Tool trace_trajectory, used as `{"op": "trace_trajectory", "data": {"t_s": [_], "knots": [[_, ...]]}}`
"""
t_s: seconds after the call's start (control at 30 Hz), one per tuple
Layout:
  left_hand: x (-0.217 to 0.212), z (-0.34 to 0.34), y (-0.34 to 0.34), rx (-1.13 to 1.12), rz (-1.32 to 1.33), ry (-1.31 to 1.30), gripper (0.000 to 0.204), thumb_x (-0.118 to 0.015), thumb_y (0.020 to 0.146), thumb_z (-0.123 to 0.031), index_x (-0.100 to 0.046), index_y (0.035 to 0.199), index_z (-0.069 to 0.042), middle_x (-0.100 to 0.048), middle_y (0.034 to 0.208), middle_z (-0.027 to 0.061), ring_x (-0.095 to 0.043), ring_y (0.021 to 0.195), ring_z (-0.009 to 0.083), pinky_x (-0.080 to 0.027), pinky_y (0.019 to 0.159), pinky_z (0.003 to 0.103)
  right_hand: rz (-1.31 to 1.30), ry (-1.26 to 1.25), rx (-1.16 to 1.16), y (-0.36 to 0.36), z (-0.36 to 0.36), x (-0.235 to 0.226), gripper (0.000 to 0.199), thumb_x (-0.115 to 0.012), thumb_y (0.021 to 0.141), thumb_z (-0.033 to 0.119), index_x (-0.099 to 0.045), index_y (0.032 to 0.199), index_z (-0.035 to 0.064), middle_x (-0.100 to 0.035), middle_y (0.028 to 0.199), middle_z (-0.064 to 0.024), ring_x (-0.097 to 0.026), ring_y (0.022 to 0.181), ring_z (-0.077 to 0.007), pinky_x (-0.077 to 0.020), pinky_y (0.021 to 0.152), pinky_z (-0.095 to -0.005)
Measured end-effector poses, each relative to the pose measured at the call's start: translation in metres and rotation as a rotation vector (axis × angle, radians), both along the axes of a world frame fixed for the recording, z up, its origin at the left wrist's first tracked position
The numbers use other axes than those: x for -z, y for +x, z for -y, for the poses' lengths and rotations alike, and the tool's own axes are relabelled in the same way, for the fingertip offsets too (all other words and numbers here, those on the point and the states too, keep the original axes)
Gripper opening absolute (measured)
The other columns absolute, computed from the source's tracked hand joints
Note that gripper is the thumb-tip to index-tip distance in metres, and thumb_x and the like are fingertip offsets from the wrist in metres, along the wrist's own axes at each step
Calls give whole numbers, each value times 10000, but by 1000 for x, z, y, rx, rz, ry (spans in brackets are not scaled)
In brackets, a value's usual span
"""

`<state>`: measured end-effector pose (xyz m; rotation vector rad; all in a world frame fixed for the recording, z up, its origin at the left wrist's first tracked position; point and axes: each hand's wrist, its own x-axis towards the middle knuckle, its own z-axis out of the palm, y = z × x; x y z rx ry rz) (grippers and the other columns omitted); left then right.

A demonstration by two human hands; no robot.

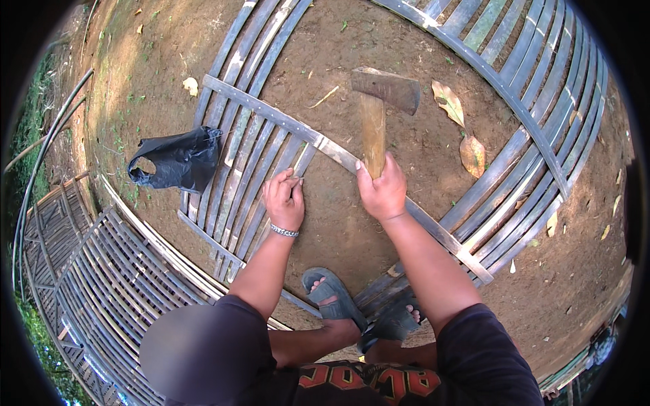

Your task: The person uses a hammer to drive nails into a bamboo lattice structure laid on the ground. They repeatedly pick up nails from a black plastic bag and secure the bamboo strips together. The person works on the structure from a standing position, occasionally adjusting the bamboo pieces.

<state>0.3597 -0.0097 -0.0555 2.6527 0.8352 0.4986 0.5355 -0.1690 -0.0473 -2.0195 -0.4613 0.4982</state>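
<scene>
My right hand (383, 191) is wrapped round the lower end of the wooden handle of a hatchet (374, 132). The hatchet's dark, worn metal head points away from me, above bare soil. Just left of it, my left hand (284, 200) is closed, its fingers curled in and the thumb against them. Whatever it may hold is hidden. That hand is over the right-hand slats of a bamboo slat panel (245, 145) on the ground. A long wooden crosspiece (277, 116) with nail heads along it runs over the slats and passes under my right forearm.
A black plastic bag (179, 161) lies on the panel's left edge. Another bamboo slat section (518, 88) curves along the right. Dry leaves (472, 155) are scattered on the soil. More slatted bamboo (128, 271) stands at lower left. My sandalled feet (332, 298) are close below the hands.
</scene>
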Motion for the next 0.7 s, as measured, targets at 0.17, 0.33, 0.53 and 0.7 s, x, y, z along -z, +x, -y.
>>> {"op": "trace_trajectory", "data": {"t_s": [0.17,0.33,0.53,0.7], "knots": [[2,-3,0,75,44,14,165,-782,798,31,-669,896,-39,-730,1124,153,-687,989,334,-522,874,427,4,-14,-6,0,0,0,254,-690,918,245,-575,1012,39,-636,902,-224,-630,860,-472,-510,740,-546],[3,-7,0,117,56,33,161,-777,801,41,-661,884,-33,-732,1116,157,-687,969,336,-528,854,428,0,-39,-9,1,0,0,269,-690,917,252,-568,1026,38,-640,914,-232,-631,870,-476,-510,751,-554],[2,-9,0,135,47,19,163,-773,804,41,-651,875,-40,-734,1115,156,-688,962,334,-529,847,426,-10,-34,-12,2,0,-3,264,-689,917,246,-577,1041,41,-649,927,-232,-636,872,-473,-513,757,-551],[2,-11,0,146,44,30,173,-768,805,42,-640,883,-44,-734,1115,156,-689,961,335,-528,845,430,7,-22,-22,2,0,-2,252,-683,918,233,-586,1055,45,-652,922,-226,-641,869,-469,-520,756,-543]]}}
